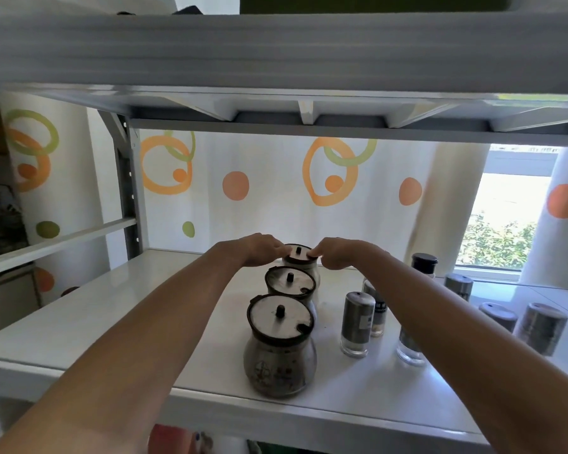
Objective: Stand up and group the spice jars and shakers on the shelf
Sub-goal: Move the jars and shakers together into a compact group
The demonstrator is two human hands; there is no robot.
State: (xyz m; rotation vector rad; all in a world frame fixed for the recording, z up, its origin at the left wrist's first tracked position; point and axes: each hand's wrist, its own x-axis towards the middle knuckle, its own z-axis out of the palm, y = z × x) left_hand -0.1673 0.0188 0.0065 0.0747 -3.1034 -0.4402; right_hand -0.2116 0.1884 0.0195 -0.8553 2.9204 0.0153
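Observation:
Three round glass spice jars with dark-rimmed lids stand upright in a row running front to back on the white shelf [112, 322]: the near jar [280, 348], the middle jar [290, 283] and the far jar [299, 253]. My left hand [259, 249] and my right hand [336, 253] pinch the far jar's lid rim from either side. To the right stand several cylindrical metal-sleeved shakers, among them a front one [357, 324], one with a black cap [423, 263] and one at the right [540, 329]. My right forearm hides part of a shaker [409, 350].
An upper shelf [276, 54] hangs low overhead. A curtain with orange and green circles [276, 185] backs the shelf, and a window [505, 217] shows at the right. The grey metal upright [125, 191] stands at the left rear. More things sit below the shelf's front edge.

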